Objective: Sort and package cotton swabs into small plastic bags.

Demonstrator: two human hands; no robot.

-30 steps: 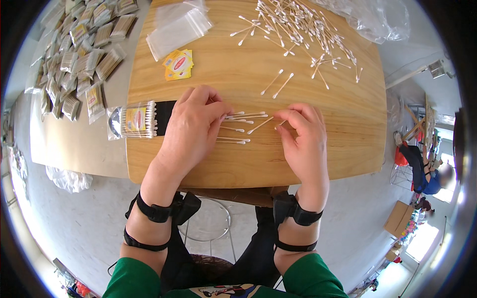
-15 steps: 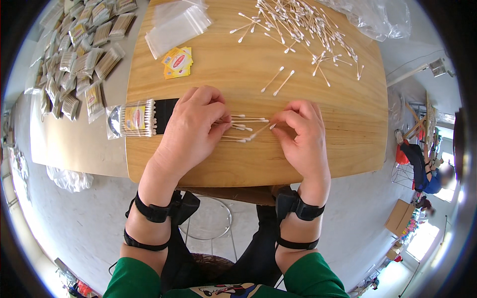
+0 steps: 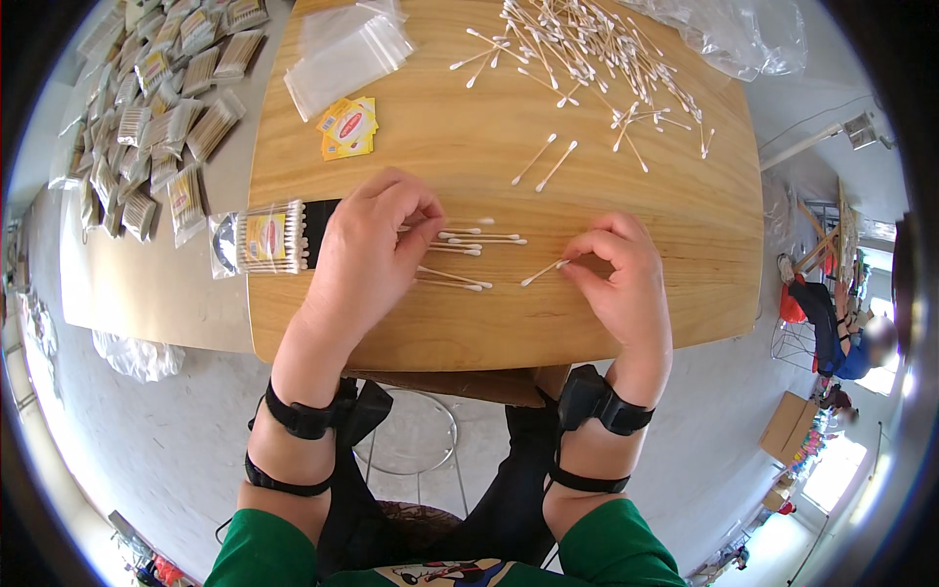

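Observation:
Wooden cotton swabs point(image 3: 455, 249) with white tips lie side by side on the table, partly under my left hand point(image 3: 377, 240). The fingers of that hand are pinched together on a cotton swab, whose far tip point(image 3: 485, 221) is blurred by motion. To the right, my right hand point(image 3: 621, 274) pinches a single cotton swab point(image 3: 541, 274) at one end, its other tip slanting down and left. Left of my left hand, a clear bag of cotton swabs point(image 3: 274, 240) with a yellow label card lies partly on a black strip point(image 3: 321, 227).
Loose cotton swabs point(image 3: 587, 59) are heaped at the far side, two of them lying nearer. Clear bags point(image 3: 347, 64) and yellow cards point(image 3: 348, 127) lie far left. Filled swab packs point(image 3: 156, 108) cover the left surface. Plastic sheeting point(image 3: 743, 34) lies far right.
My right hand has moved right, taking its cotton swab away from the row. My left hand has shifted slightly left, uncovering more of the swabs.

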